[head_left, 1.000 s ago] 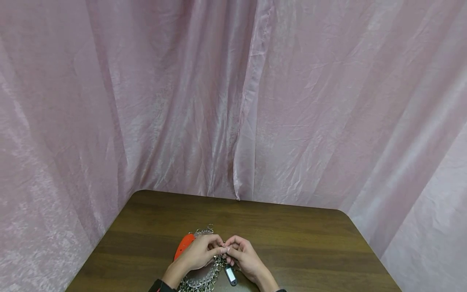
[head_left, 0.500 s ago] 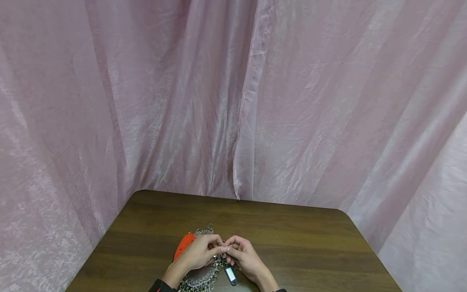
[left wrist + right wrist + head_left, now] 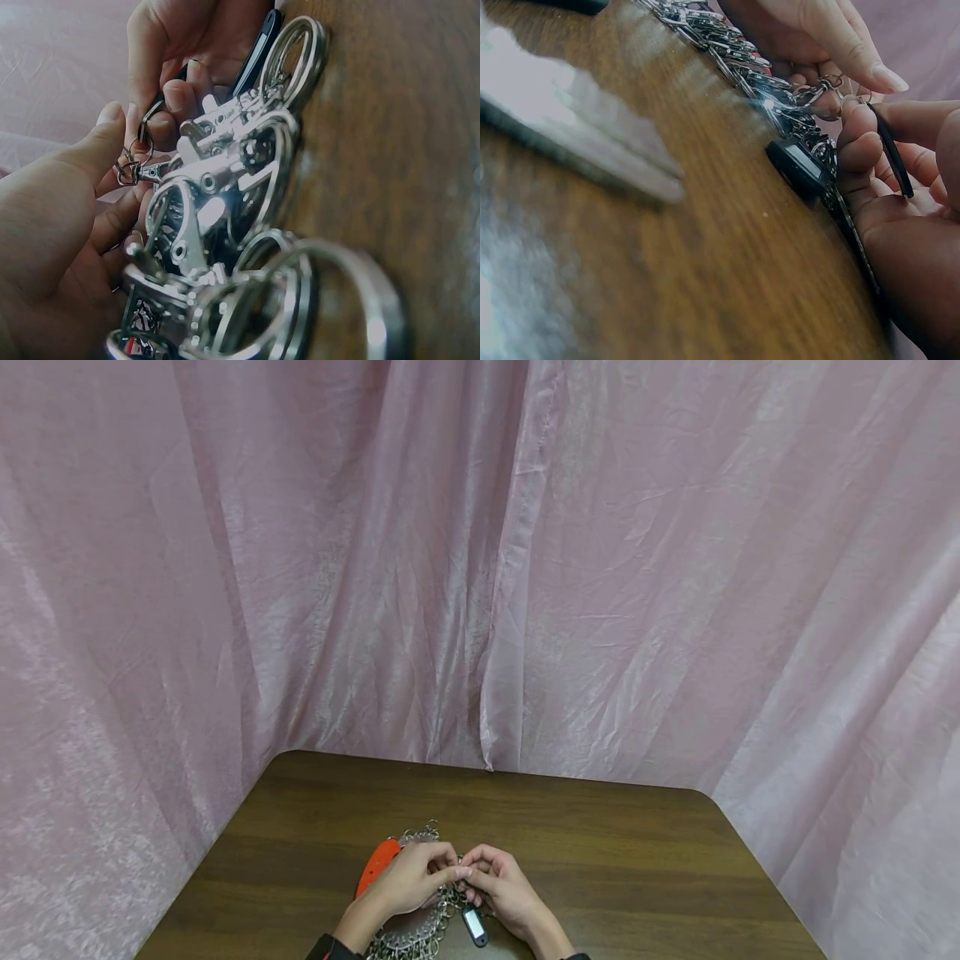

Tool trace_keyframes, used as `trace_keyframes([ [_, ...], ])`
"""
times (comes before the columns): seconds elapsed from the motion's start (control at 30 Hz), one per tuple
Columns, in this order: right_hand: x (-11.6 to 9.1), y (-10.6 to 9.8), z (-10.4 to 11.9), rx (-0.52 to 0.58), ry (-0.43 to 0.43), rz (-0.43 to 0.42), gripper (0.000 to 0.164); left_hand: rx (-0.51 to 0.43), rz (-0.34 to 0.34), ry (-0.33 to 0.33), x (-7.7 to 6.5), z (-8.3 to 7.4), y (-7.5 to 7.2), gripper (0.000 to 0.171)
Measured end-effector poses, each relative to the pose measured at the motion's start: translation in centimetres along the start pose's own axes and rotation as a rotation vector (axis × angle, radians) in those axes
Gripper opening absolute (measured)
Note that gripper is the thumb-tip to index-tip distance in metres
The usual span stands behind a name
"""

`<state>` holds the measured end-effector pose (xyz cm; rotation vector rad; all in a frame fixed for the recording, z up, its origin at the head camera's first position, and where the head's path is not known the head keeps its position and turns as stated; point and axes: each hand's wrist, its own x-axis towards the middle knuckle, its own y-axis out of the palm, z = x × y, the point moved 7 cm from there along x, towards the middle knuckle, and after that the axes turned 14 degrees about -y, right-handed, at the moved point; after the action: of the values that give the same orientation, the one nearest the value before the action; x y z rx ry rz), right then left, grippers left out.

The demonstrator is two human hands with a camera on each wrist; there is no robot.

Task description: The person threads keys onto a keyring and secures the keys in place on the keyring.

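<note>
My left hand [image 3: 411,878] and right hand [image 3: 501,887] meet fingertip to fingertip over a heap of metal clasps and rings. In the left wrist view, the left thumb and fingers pinch a small swivel clasp [image 3: 152,172] by its ring end. Between the fingers of my right hand [image 3: 907,187] is a black key tag [image 3: 891,150], whose thin wire ring [image 3: 142,150] sits at the clasp's small rings. Whether these rings are linked, I cannot tell. Another black key tag [image 3: 474,927] with a pale label lies below the right fingers. Many metal clasps [image 3: 217,180] hang close by.
Left of the hands lies an orange-red, rounded piece [image 3: 377,864] with small holes. A clear disc [image 3: 405,931] edged with rings is partly under the left hand. The brown table [image 3: 600,860] extends around them. A blurred serrated grey object [image 3: 577,112] looms in the right wrist view.
Both hands keep almost the same place and grip, with only tiny shifts at the fingertips.
</note>
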<state>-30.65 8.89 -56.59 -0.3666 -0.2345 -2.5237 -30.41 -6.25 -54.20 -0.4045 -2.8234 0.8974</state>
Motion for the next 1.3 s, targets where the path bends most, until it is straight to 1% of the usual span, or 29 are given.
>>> trace_keyframes([
  [0.1, -0.06, -0.03, -0.01, -0.012, 0.004, 0.001, 0.036, -0.006, 0.003, 0.005, -0.06, -0.08, -0.03, 0.022],
  [0.3, -0.04, 0.02, -0.02, -0.012, 0.001, 0.005, 0.033, -0.005, 0.012, 0.006, -0.09, 0.01, 0.02, 0.022],
  [0.43, -0.06, 0.01, -0.11, -0.01, 0.008, 0.012, 0.036, -0.009, 0.016, 0.015, -0.11, 0.0, 0.03, 0.022],
  [0.67, -0.1, -0.02, -0.18, -0.005, 0.022, 0.018, 0.031, 0.003, 0.016, -0.012, -0.03, 0.1, 0.02, 0.023],
  [0.9, -0.14, 0.04, -0.07, -0.004, 0.025, 0.034, 0.035, 0.001, 0.013, -0.023, 0.04, 0.06, -0.07, 0.025],
  [1.07, -0.15, 0.19, -0.01, 0.017, 0.024, 0.046, 0.041, 0.009, 0.012, -0.06, 0.07, 0.32, -0.01, 0.028],
  [1.13, -0.13, 0.14, -0.06, 0.027, 0.021, 0.036, 0.039, 0.009, 0.01, -0.073, 0.09, 0.44, 0.03, 0.029],
  [1.3, -0.05, -0.16, -0.32, 0.048, 0.023, 0.003, 0.023, 0.012, -0.007, -0.061, 0.14, 0.41, -0.08, 0.029],
])
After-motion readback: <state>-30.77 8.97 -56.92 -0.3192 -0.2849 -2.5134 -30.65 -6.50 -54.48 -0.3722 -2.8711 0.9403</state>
